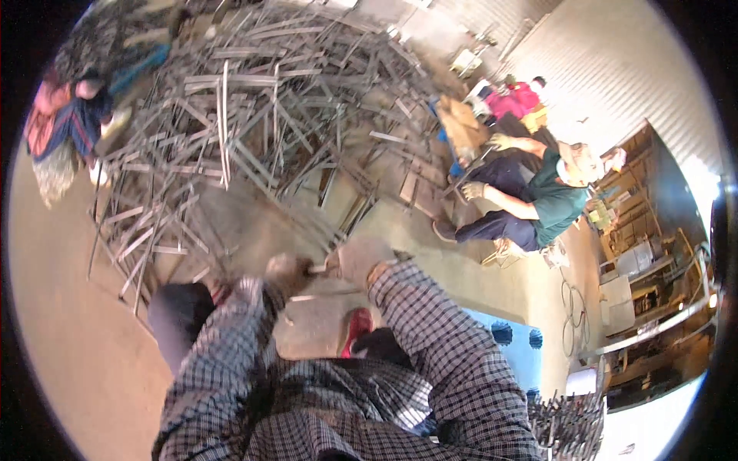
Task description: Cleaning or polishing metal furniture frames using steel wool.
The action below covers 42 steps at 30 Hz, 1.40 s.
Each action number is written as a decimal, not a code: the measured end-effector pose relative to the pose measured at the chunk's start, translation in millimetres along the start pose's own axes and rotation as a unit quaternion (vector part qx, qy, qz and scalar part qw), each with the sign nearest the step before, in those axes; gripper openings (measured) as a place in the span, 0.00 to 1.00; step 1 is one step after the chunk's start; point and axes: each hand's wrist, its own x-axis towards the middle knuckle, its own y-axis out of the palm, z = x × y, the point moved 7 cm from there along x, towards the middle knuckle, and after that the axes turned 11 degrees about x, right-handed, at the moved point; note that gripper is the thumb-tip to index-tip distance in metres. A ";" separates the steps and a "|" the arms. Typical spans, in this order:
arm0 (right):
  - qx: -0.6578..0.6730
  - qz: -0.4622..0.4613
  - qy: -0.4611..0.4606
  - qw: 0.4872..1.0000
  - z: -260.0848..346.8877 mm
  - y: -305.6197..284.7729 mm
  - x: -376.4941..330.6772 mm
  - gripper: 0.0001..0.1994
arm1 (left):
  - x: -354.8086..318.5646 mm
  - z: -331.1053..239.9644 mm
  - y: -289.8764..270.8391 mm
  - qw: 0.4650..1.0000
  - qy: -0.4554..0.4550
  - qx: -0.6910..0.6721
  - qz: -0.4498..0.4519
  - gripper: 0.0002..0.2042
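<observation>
Two gloved hands meet in front of us, low over the dirt floor (77, 323). Left hand (286, 274) and right hand (358, 260) both look closed around a thin metal strip (317, 270) that bridges the gap between them; motion blur hides finger detail, so we can't tell how tight either grip is. The strip sits just short of the near edge of the big heap of metal strips (254, 115), which sprawls across the floor ahead.

Our read: we are mid-handling one piece, bending or straightening it between both fists, not reaching for a fresh one. Judging by the heap, plenty of stock is unworked.

Next move likely needs both grips held firm and the strip kept clear of the tangled ends just beyond it, since those stick out at all angles. Sharp edges are a risk, and the gloves help.

Elsewhere: a seated person in a green shirt (553, 200) works a strip of their own well off to our right, another in pink (516, 98) behind them. A third crouches at far left (65, 119). A blue crate (507, 346) sits by our right knee.
</observation>
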 end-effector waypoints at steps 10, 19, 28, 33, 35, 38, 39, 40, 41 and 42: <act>-0.065 0.026 -0.162 0.984 27.3 -19.5 -12.2 0.29 | -83.0 -41.3 49.9 0.877 -0.209 -0.428 0.062 0.13; 0.077 -0.024 0.014 0.997 -14.7 -9.9 -31.0 0.32 | -10.5 -30.1 -9.1 0.955 -0.085 -0.060 0.278 0.12; 0.097 -0.126 0.052 0.986 -30.4 -14.8 -23.5 0.28 | 26.2 -36.6 -14.0 0.979 -0.083 0.032 0.182 0.11; 0.073 -0.144 0.022 0.987 -14.4 -29.9 -18.0 0.24 | 33.7 -9.4 -3.1 0.954 -0.136 0.009 0.269 0.12; 0.065 -0.134 0.011 0.989 -8.3 -28.5 -15.3 0.25 | 36.9 -0.7 0.3 0.952 -0.130 0.022 0.277 0.13; 0.038 -0.114 -0.025 0.992 7.0 -33.5 -20.3 0.24 | 36.8 8.4 1.3 0.945 -0.127 0.040 0.298 0.13; 0.020 -0.107 -0.049 0.993 13.6 -35.5 -23.1 0.23 | 35.3 10.4 1.4 0.941 -0.126 0.048 0.310 0.13; 0.020 -0.107 -0.049 0.993 12.0 -36.8 -25.2 0.23 | 36.1 8.2 1.2 0.941 -0.126 0.048 0.310 0.13; 0.024 -0.119 -0.033 0.992 8.5 -39.2 -26.5 0.24 | 35.2 5.8 2.9 0.938 -0.128 0.033 0.321 0.13; 0.027 -0.130 -0.018 0.991 5.4 -40.7 -27.1 0.25 | 33.2 3.1 5.3 0.934 -0.131 0.019 0.332 0.13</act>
